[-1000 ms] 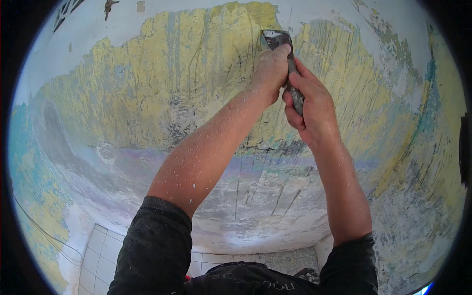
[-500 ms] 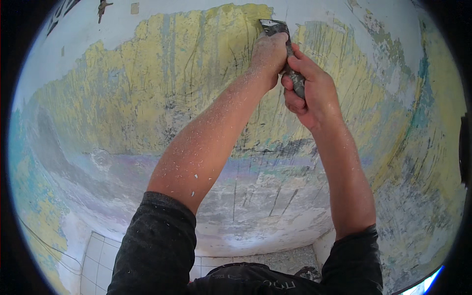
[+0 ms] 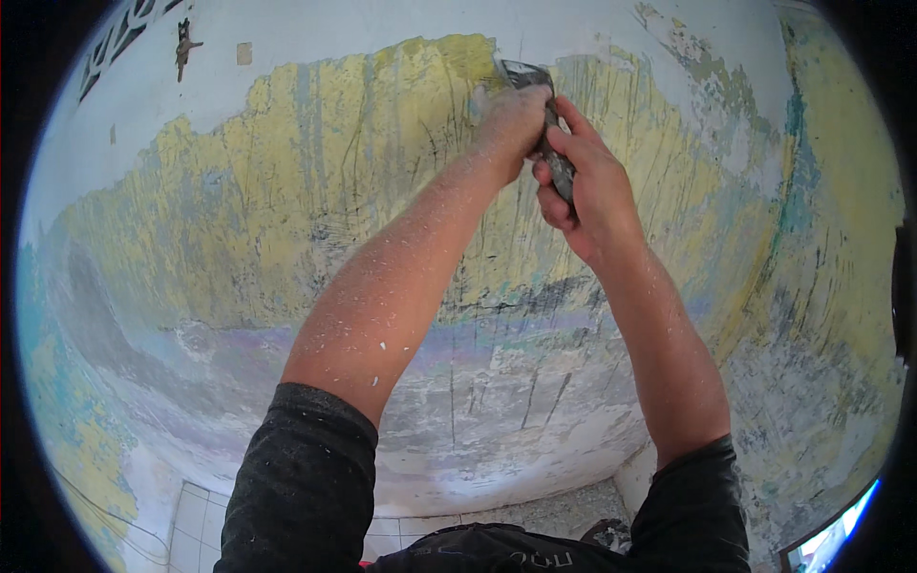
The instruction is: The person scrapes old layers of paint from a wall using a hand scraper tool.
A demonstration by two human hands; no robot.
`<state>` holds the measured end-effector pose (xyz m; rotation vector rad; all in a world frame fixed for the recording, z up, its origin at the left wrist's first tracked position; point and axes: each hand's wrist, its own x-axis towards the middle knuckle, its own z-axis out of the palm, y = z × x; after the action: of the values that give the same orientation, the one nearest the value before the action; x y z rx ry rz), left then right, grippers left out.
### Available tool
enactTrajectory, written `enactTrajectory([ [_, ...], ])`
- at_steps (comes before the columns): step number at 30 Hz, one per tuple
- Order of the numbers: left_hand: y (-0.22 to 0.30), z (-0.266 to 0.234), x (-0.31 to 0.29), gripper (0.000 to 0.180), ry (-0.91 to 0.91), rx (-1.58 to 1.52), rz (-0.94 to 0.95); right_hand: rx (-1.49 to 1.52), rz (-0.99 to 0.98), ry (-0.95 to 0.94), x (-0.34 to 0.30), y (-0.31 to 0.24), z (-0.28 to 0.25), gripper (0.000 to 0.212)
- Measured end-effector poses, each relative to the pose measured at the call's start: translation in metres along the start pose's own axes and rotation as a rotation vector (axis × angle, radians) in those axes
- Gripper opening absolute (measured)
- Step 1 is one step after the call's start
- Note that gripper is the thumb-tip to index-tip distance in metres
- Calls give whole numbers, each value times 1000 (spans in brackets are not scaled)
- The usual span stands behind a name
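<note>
Both of my hands grip one paint scraper [image 3: 560,170], a dark, paint-smeared tool with a wide flat blade. My left hand [image 3: 514,119] is closed around its upper part, just below the blade. Lower down, my right hand [image 3: 594,186] is wrapped about the handle, with fingers curled round it. The blade's edge lies at the upper border of the yellow patch on the wall [image 3: 315,181], where white coating meets exposed yellow. Whether the blade touches the wall is hard to make out. White flakes and dust cling to my left forearm [image 3: 382,277].
White coating [image 3: 334,29] covers the wall's top. A dark metal fitting [image 3: 184,50] and a patterned vent [image 3: 115,48] are at upper left. Greyish, streaked plaster [image 3: 516,382] spans the lower wall. White tiles [image 3: 196,520] line the floor; thin wires [image 3: 110,520] hang at lower left.
The view has tilted up slightly, so the wall sits lower in it. My hands and the scraper appear a little lower and further left; the grip is the same.
</note>
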<state>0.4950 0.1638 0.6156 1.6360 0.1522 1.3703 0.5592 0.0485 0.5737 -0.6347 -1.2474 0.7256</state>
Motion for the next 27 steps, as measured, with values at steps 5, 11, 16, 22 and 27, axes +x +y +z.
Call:
enactTrajectory([
  [5,-9,33,8,27,-29,115,-42,-2,-19,43,0,-8,-33,49],
  [11,-29,70,27,24,-56,28,-38,-85,-34,99,1,-22,-64,47],
  [16,-37,61,68,16,-64,828,712,-156,-38,12,26,-48,-80,48],
  [22,-57,62,63,9,45,889,759,-143,-16,42,15,-30,-79,48],
  [27,-10,61,114,11,-151,421,409,-69,-110,9,55,-54,-61,48],
])
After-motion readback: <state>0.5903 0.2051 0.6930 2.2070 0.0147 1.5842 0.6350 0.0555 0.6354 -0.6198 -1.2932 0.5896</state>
